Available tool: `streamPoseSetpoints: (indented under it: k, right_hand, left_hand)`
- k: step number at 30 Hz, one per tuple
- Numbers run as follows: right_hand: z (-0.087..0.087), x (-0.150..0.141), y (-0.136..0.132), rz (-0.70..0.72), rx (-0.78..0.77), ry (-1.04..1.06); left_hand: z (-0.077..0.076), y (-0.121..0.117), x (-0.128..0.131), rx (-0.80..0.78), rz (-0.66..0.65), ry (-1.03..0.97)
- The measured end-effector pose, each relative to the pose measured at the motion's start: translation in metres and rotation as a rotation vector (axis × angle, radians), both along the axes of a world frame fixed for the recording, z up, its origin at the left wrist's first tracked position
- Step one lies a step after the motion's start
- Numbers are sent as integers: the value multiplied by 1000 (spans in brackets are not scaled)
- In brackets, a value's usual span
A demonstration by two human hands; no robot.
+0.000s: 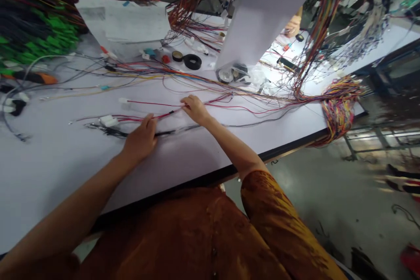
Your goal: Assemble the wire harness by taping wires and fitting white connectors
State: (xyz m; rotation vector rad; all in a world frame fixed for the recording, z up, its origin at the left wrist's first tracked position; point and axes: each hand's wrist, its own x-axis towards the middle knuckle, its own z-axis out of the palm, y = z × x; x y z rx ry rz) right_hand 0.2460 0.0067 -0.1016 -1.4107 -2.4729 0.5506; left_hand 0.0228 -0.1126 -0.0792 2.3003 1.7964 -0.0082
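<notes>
My left hand [141, 136] lies on the white table [49, 170] with its fingers curled over a bundle of red and black wires [164, 116]. My right hand [196, 108] is closed in a pinch on the same red wires a little further right. The bundle ends at the left in a small white connector [108, 120]. A second thin red wire with a white plug [123, 101] runs just beyond my hands.
Tape rolls [192, 61] and small parts lie behind the wires. A sheet of paper [124, 19] stands at the back left, green bundles [49, 35] far left. A thick multicoloured wire coil [337, 105] hangs over the table's right corner. Another person's hand [293, 26] shows at the back.
</notes>
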Motion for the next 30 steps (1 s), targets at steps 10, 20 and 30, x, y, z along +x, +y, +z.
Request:
streamPoseSetpoints:
  k: [10, 20, 30]
  right_hand:
    - [66, 31, -82, 290, -259, 339]
    - [24, -7, -58, -93, 13, -209]
    - [81, 37, -147, 670, -919, 383]
  left_hand:
    - [37, -9, 2, -160, -125, 186]
    - [104, 38, -5, 303, 27, -37]
    - [23, 84, -29, 172, -16, 52]
